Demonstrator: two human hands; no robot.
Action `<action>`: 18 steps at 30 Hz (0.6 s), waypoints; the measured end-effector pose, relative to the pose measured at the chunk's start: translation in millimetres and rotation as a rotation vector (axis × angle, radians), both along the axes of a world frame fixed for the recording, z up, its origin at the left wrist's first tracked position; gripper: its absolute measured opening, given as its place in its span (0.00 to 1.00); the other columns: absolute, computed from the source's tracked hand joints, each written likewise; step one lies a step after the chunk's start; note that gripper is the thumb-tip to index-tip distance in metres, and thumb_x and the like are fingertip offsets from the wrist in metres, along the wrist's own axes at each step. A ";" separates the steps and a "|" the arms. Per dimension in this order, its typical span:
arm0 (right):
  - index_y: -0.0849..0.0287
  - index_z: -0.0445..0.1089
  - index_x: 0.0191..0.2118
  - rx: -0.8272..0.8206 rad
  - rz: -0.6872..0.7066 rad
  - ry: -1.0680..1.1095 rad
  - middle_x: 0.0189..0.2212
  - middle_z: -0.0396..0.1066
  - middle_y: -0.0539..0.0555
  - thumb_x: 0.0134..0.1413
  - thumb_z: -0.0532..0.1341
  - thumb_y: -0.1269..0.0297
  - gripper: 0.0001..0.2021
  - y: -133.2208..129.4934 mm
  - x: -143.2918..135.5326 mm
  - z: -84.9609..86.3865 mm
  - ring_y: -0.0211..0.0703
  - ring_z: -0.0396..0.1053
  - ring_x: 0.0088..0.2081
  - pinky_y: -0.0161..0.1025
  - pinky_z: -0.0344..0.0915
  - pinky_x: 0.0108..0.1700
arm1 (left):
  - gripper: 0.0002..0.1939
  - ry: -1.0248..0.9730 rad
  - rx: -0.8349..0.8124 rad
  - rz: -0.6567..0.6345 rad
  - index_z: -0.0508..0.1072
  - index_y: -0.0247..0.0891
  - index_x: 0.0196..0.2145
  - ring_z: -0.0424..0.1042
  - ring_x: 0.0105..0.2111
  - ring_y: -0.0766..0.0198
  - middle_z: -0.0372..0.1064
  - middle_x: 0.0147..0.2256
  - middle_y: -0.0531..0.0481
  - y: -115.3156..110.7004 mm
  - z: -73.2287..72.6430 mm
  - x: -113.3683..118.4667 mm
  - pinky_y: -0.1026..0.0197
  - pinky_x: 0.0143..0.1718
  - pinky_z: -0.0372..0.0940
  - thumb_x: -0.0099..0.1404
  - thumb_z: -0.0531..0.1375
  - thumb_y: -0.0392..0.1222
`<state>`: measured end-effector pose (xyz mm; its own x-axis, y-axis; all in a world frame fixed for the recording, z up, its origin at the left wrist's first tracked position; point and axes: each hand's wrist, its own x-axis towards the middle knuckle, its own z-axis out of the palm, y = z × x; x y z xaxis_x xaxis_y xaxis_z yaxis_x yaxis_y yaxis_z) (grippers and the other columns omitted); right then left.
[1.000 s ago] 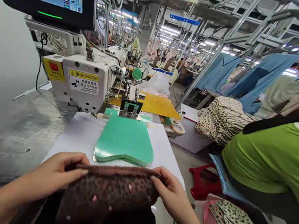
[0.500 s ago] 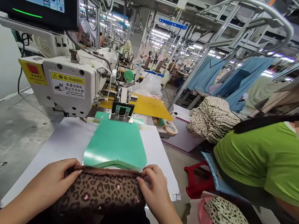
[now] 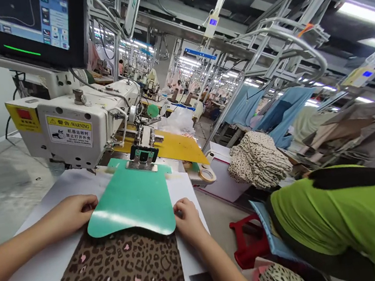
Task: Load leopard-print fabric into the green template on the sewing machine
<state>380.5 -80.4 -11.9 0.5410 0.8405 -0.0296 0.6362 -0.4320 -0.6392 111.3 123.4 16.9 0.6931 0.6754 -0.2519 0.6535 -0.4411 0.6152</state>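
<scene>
Brown leopard-print fabric with small pink marks spreads from the bottom of the view up under a green template sheet. The template covers its far part. At the template's left edge, my left hand is closed on the fabric's left side, its fingertips partly hidden. My right hand is closed in a pinch at the right edge, on the fabric's right side. Behind the template, a metal clamp holds its far end, beside the white sewing machine head.
A display screen hangs above the machine. White sheeting covers the worktable under the template. At right, a person in a green shirt bends near a red stool. Spotted fabric is piled beyond.
Both hands have moved forward, drawing the fabric's far edge under the green template. The fabric, folded up in front before, now lies spread out. The view has shifted slightly, and the person leans differently.
</scene>
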 end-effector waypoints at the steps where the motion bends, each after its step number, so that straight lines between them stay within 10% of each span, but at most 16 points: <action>1: 0.59 0.69 0.25 0.001 0.005 -0.007 0.37 0.69 0.53 0.51 0.62 0.71 0.05 9.4 7.2 -0.6 0.47 0.64 0.44 0.41 0.56 0.46 | 0.14 0.018 0.027 0.006 0.72 0.36 0.30 0.65 0.29 0.62 0.66 0.25 0.54 2.5 1.2 4.4 0.67 0.30 0.51 0.62 0.53 0.48; 9: 0.60 0.65 0.23 0.051 -0.012 -0.040 0.30 0.65 0.52 0.47 0.60 0.67 0.06 76.0 43.4 -14.8 0.43 0.62 0.35 0.36 0.54 0.36 | 0.15 0.041 0.201 0.174 0.69 0.38 0.43 0.71 0.35 0.51 0.73 0.35 0.43 30.5 -2.0 33.9 0.58 0.32 0.53 0.65 0.50 0.47; 18: 0.57 0.65 0.24 0.031 -0.088 -0.064 0.31 0.67 0.52 0.47 0.58 0.62 0.07 84.2 42.3 -16.0 0.44 0.65 0.32 0.38 0.54 0.33 | 0.22 0.006 0.112 0.028 0.79 0.48 0.49 0.74 0.47 0.43 0.76 0.48 0.45 28.0 0.3 31.8 0.50 0.43 0.63 0.66 0.50 0.50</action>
